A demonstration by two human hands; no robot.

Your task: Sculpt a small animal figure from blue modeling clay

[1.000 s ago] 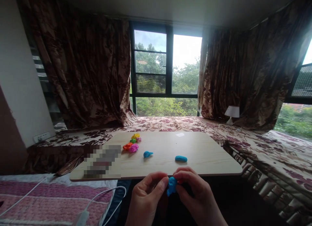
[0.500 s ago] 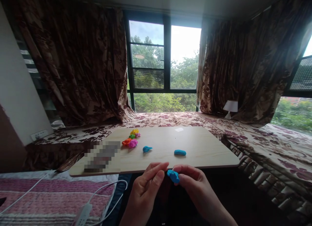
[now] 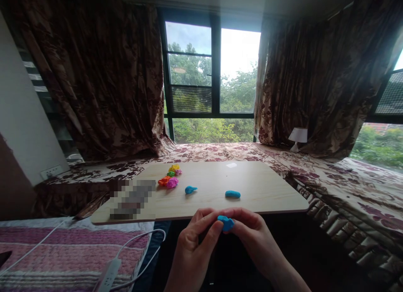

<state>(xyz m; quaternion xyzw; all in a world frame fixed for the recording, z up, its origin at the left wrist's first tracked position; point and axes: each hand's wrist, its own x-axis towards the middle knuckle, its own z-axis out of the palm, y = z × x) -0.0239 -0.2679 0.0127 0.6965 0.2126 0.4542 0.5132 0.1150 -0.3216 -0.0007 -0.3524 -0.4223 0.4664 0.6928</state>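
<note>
A lumpy piece of blue modelling clay (image 3: pixel 226 223) is pinched between both hands, just off the table's near edge. My left hand (image 3: pixel 198 237) presses its thumb and fingers on the clay's left end. On the other end, my right hand (image 3: pixel 255 233) grips with thumb and forefinger; some of its fingertips are hidden behind the clay. Beyond the hands, a blue clay roll (image 3: pixel 232 194) lies on the table. Further left rests a blue clay piece with a thin pointed end (image 3: pixel 190 190).
The pale wooden table (image 3: pixel 264 178) carries orange clay (image 3: pixel 163 181), magenta clay (image 3: pixel 172 183), green clay (image 3: pixel 171 173) and yellow clay (image 3: pixel 174 168) at its left. A blurred-out object (image 3: pixel 134 199) is near the left edge. A white power strip (image 3: pixel 108 275) with a cable lies lower left.
My left hand has moved right and closed its thumb and fingers on the blue clay, which only the right hand gripped before. The clay has risen slightly and turned.
</note>
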